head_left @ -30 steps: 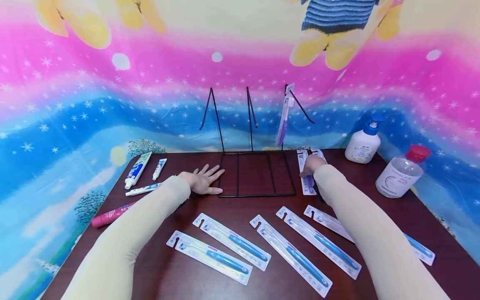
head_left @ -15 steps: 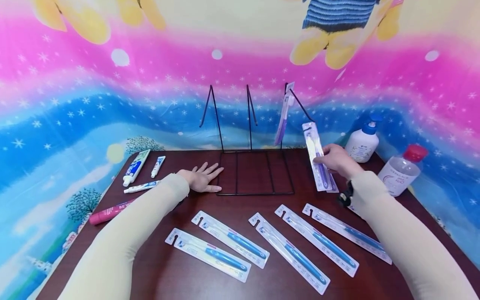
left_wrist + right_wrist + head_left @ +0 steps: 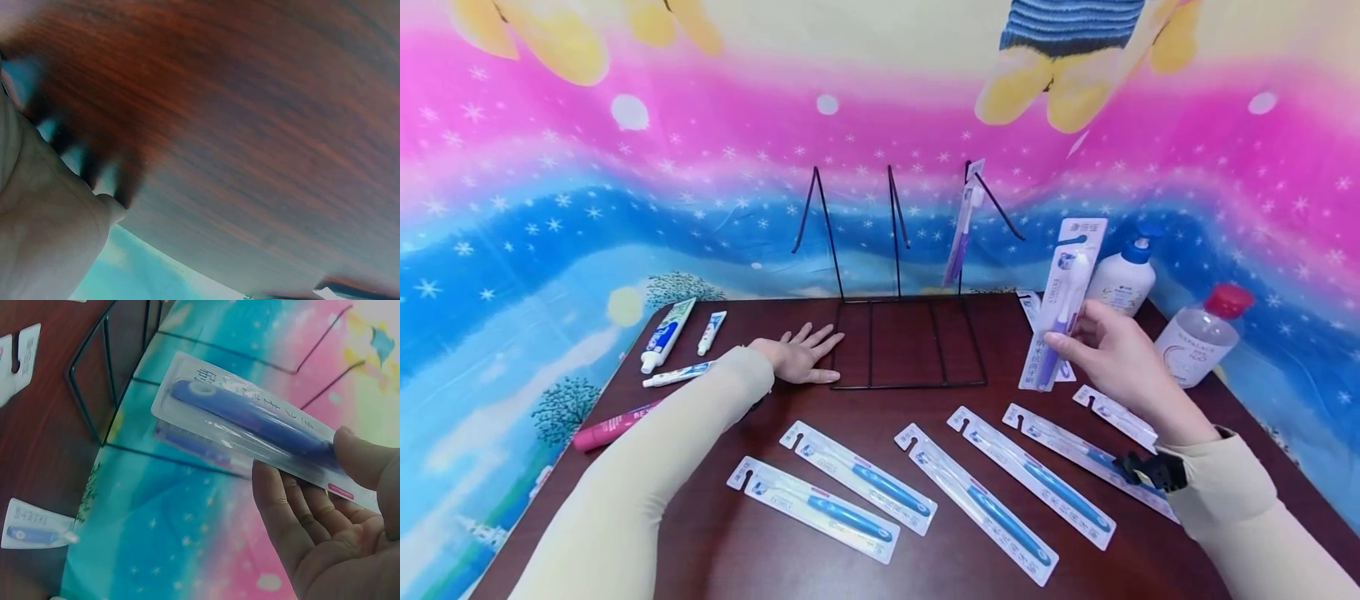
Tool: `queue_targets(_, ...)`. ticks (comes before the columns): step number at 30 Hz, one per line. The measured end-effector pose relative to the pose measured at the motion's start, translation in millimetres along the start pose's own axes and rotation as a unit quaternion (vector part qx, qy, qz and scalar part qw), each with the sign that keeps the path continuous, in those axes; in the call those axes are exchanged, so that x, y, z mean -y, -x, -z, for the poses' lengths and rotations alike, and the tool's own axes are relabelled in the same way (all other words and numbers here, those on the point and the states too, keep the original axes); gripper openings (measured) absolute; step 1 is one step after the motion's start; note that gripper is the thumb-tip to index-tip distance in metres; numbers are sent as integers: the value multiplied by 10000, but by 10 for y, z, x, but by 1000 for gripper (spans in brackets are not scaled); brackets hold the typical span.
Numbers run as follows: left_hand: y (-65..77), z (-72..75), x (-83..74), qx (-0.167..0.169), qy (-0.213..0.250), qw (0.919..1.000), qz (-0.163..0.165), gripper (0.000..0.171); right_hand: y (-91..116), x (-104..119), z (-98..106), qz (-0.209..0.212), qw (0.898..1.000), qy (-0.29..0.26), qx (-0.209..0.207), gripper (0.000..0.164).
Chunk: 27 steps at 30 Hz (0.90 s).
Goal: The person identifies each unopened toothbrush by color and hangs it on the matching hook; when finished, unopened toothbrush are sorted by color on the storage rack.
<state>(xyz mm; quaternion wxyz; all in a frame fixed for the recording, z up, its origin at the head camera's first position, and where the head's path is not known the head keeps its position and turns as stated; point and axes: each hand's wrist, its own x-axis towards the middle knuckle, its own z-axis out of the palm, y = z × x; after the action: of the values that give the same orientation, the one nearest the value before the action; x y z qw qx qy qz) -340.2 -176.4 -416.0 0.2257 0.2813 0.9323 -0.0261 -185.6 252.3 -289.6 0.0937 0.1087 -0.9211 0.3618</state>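
My right hand (image 3: 1123, 358) holds a packaged purple toothbrush (image 3: 1065, 287) between thumb and fingers, upright above the table's right side. In the right wrist view the thumb lies across the clear blister of the toothbrush pack (image 3: 250, 422). Partly hidden behind it, another purple toothbrush pack (image 3: 1028, 307) lies on the table. My left hand (image 3: 797, 357) rests palm down with fingers spread, fingertips at the left edge of the black wire rack (image 3: 870, 342). From the rack's right hook hangs one purple toothbrush pack (image 3: 960, 229); the left and middle hooks are bare.
Several blue toothbrush packs (image 3: 812, 508) lie slanted across the front. On the left are toothpaste tubes (image 3: 667, 333) and a pink tube (image 3: 613, 427). A white pump bottle (image 3: 1123, 279) and a red-capped clear bottle (image 3: 1198, 342) stand at right. A printed cloth (image 3: 700, 217) hangs behind.
My right hand has picked the purple toothbrush pack up off the table, drawn it rightward and tipped it upright. The left hand has stayed in place.
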Motion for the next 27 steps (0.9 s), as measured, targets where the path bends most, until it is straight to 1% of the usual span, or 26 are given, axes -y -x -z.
queue_targets(2, 3, 1, 3, 15, -6, 10000, -3, 88, 13, 58, -42, 72, 9999, 67, 68, 44)
queue_targets(5, 10, 9, -1, 9, 21, 10000, -7, 87, -22, 119, -109, 145, 9996, 152, 189, 44)
queue_targets(13, 20, 14, -12, -8, 72, 10000, 12, 85, -208, 171, -196, -64, 9990, 342, 293, 50)
queue_targets(17, 17, 7, -7, 61, 6, 10000, 24, 85, -273, 161, -214, -142, 9988, 343, 321, 48)
queue_targets(21, 7, 19, -7, 61, -17, 10000, 26, 86, -341, 135, -245, -191, 9987, 294, 370, 48)
queue_targets(24, 8, 32, -15, 62, 17, 10000, 31, 86, -437, 107, -276, -194, 9988, 241, 390, 49)
queue_targets(27, 5, 30, -19, 49, 58, 10000, 31, 86, -601, 78, -326, -144, 9988, 176, 426, 48)
